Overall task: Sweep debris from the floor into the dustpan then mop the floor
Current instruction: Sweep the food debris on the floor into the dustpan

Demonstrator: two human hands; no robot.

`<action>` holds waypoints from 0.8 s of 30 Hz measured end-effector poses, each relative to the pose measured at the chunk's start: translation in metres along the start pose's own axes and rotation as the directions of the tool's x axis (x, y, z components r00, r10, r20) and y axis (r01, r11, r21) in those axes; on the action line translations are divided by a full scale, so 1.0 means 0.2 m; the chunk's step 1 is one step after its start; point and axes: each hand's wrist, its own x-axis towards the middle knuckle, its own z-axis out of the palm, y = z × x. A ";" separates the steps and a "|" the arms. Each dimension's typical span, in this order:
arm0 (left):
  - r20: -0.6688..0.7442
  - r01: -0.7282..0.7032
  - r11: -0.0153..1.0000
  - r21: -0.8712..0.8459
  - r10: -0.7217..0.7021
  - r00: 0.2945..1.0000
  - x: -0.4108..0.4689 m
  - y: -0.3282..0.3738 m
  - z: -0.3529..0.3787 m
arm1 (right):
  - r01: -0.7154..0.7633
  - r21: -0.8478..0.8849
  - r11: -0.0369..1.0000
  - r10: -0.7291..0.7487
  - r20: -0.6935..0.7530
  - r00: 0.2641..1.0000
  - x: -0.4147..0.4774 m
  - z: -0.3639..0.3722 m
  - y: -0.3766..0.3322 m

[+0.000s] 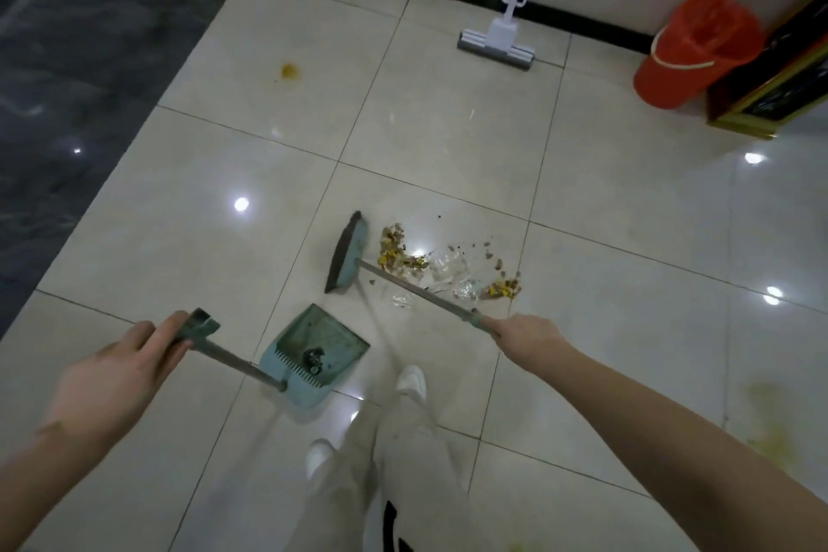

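I am mid-sweep, my right hand (528, 334) wrapped around the broom (347, 253) beside the debris (448, 267) on a middle floor (448, 139) tile, left hand (130, 368) gripping the dustpan (313, 356) handle; next I judge it needs strokes toward the pan.

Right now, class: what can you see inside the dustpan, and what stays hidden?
Inside the dustpan lies one small dark clump near its comb teeth; the rest of the tray shows bare. The debris pile is still on the floor. What the clump covers cannot be seen.
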 end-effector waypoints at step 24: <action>-0.173 -0.206 0.978 -0.025 0.199 0.965 -0.15 0.01 -0.10 | -0.288 0.294 0.912 0.335 -0.125 0.934 -0.64 -0.01 0.08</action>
